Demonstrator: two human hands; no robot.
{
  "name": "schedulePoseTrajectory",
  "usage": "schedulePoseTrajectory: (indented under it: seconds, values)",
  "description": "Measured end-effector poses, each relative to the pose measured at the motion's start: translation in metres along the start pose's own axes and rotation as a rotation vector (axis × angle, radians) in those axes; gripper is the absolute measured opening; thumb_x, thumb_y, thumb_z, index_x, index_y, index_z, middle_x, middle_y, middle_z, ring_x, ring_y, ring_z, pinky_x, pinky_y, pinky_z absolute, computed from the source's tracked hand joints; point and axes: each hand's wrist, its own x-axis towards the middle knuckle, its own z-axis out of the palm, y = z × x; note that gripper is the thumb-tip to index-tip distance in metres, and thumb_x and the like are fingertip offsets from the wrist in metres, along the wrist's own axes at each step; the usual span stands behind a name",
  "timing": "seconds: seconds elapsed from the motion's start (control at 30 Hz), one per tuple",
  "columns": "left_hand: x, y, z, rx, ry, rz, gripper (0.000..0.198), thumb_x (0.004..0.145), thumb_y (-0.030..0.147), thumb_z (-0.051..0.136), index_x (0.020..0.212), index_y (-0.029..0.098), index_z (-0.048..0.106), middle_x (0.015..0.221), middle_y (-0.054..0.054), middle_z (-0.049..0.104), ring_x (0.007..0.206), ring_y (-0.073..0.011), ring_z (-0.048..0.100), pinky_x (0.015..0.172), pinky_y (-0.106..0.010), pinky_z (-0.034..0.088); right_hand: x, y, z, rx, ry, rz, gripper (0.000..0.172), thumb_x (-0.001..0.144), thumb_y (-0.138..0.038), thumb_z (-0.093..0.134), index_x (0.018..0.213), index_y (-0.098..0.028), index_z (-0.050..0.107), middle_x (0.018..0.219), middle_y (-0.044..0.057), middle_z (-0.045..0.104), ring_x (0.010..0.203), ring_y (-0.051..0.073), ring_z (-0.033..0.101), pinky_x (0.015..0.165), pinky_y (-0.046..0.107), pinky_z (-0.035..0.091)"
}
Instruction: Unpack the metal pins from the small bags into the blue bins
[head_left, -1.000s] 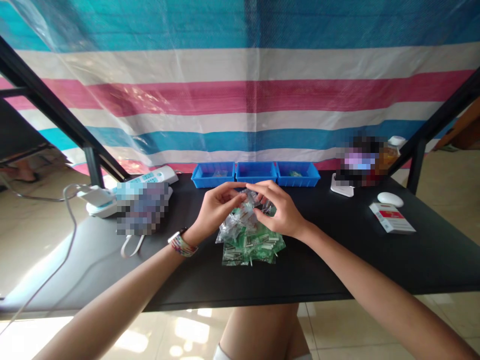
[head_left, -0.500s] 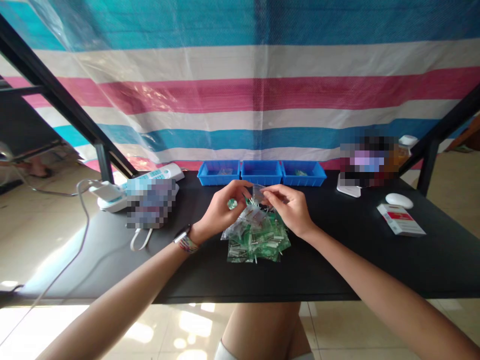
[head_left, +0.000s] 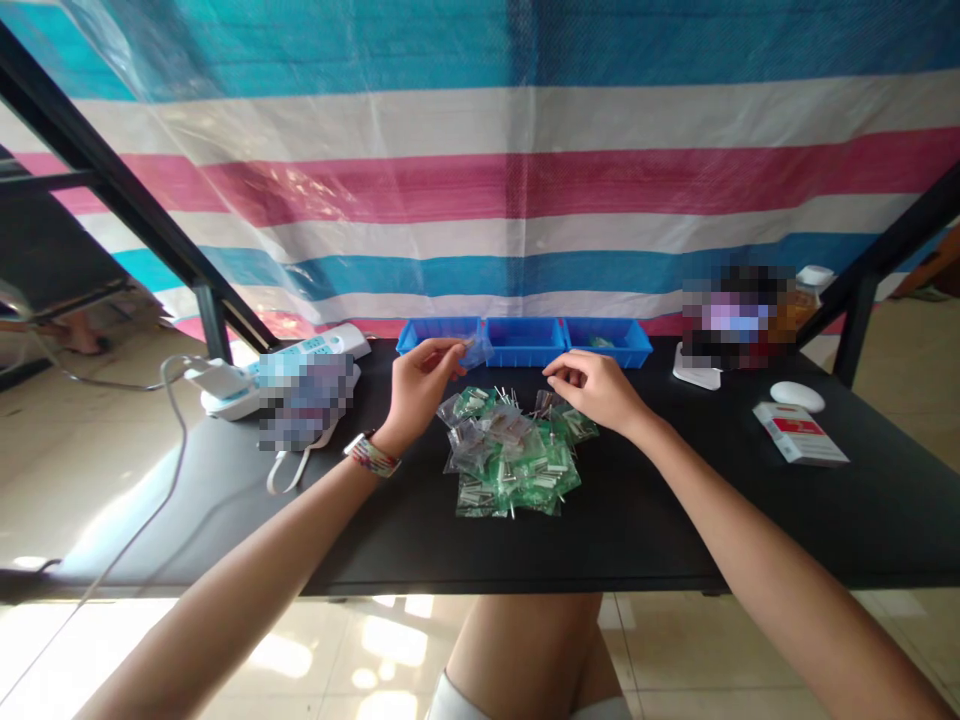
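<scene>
A heap of small clear and green plastic packets [head_left: 514, 455] with metal pins lies in the middle of the black table [head_left: 675, 510]. My left hand [head_left: 420, 385] is raised near the left blue bin [head_left: 442, 335], its fingertips pinched on a small clear packet [head_left: 469, 350]. My right hand [head_left: 592, 390] rests curled at the heap's far right edge, fingertips touching the packets there. Behind the heap stand the middle blue bin [head_left: 523, 340] and the right blue bin [head_left: 611, 338].
A white and blue device [head_left: 300, 355] with a cable sits at the left by a blurred patch. At the right are a white mouse [head_left: 797, 396], a red and white box [head_left: 801, 433] and a white stand [head_left: 694, 372]. Black frame posts flank the table.
My hands have parted. The left hand has moved back toward the left bin with a small packet. The right hand has dropped onto the heap's right edge.
</scene>
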Motion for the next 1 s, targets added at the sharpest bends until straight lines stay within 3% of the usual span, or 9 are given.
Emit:
schedulePoseTrajectory:
  seconds: [0.1,0.2,0.37,0.5,0.6,0.67,0.83,0.9,1.0]
  values:
    - [0.017,-0.014,-0.013,-0.162,0.183,-0.135,0.033,0.084,0.046,0.086,0.092,0.015,0.08,0.082,-0.004,0.076,0.069,-0.0155,0.071,0.067,-0.027,0.057,-0.002,0.008,-0.005,-0.276,-0.07,0.065,0.011,0.089,-0.031,0.078,0.091,-0.021,0.081,0.09,0.006,0.074,0.075,0.02,0.065,0.071,0.032,0.048]
    - [0.027,-0.022,-0.025,-0.297,0.235,-0.238,0.034,0.08,0.043,0.089,0.093,0.013,0.078,0.087,-0.005,0.076,0.073,-0.0146,0.073,0.07,-0.026,0.058,-0.004,0.014,-0.001,-0.355,-0.108,0.133,0.019,0.087,-0.04,0.083,0.088,-0.021,0.08,0.09,0.007,0.073,0.078,0.021,0.067,0.071,0.031,0.048]
    - [0.029,-0.024,-0.033,-0.41,0.192,-0.337,0.033,0.086,0.035,0.081,0.108,0.011,0.076,0.111,-0.016,0.08,0.09,-0.0204,0.08,0.081,-0.031,0.064,0.0,0.029,0.004,-0.181,-0.183,0.197,0.016,0.084,-0.031,0.081,0.075,-0.02,0.073,0.078,0.004,0.075,0.073,0.02,0.068,0.067,0.03,0.046]
    - [0.025,-0.025,-0.032,-0.351,0.135,-0.314,0.032,0.084,0.032,0.072,0.109,0.012,0.076,0.101,-0.012,0.079,0.079,-0.0192,0.078,0.07,-0.029,0.063,0.005,0.034,0.002,0.077,-0.187,0.266,0.021,0.08,-0.034,0.08,0.071,-0.02,0.069,0.071,0.003,0.072,0.068,0.019,0.065,0.064,0.03,0.045]
    - [0.017,-0.024,-0.027,-0.171,0.039,-0.167,0.028,0.087,0.032,0.07,0.109,0.014,0.077,0.099,-0.009,0.077,0.076,-0.0187,0.075,0.065,-0.028,0.06,0.007,0.03,0.002,0.355,-0.145,0.295,0.03,0.076,-0.043,0.083,0.074,-0.02,0.064,0.07,0.002,0.069,0.065,0.017,0.064,0.059,0.028,0.045]
    - [0.009,-0.019,-0.021,0.017,-0.061,0.022,0.03,0.091,0.029,0.07,0.118,0.018,0.077,0.107,-0.009,0.076,0.082,-0.0194,0.075,0.067,-0.029,0.061,0.008,0.023,0.003,0.505,-0.085,0.311,0.037,0.073,-0.047,0.087,0.079,-0.021,0.062,0.07,0.0,0.068,0.061,0.015,0.063,0.055,0.026,0.045]
    - [-0.014,-0.001,-0.005,0.389,-0.353,0.547,0.037,0.102,0.027,0.068,0.139,0.028,0.072,0.132,-0.011,0.071,0.12,-0.025,0.07,0.102,-0.041,0.061,0.005,0.001,0.01,0.695,0.03,0.293,0.046,0.07,-0.048,0.091,0.093,-0.023,0.061,0.072,-0.001,0.072,0.056,0.014,0.062,0.051,0.025,0.045]
    - [-0.02,0.005,0.0,0.436,-0.406,0.632,0.038,0.102,0.03,0.071,0.14,0.031,0.071,0.137,-0.01,0.071,0.125,-0.0262,0.068,0.109,-0.046,0.057,0.001,-0.009,0.014,0.739,0.003,0.286,0.045,0.071,-0.048,0.091,0.092,-0.023,0.06,0.073,-0.001,0.073,0.055,0.014,0.062,0.052,0.025,0.046]
    - [-0.025,0.01,0.005,0.414,-0.428,0.672,0.025,0.099,0.031,0.076,0.124,0.031,0.078,0.123,-0.008,0.078,0.113,-0.0258,0.071,0.102,-0.046,0.058,-0.005,-0.023,0.021,0.778,-0.097,0.286,0.04,0.074,-0.047,0.09,0.09,-0.022,0.063,0.076,0.0,0.074,0.055,0.013,0.064,0.053,0.025,0.048]
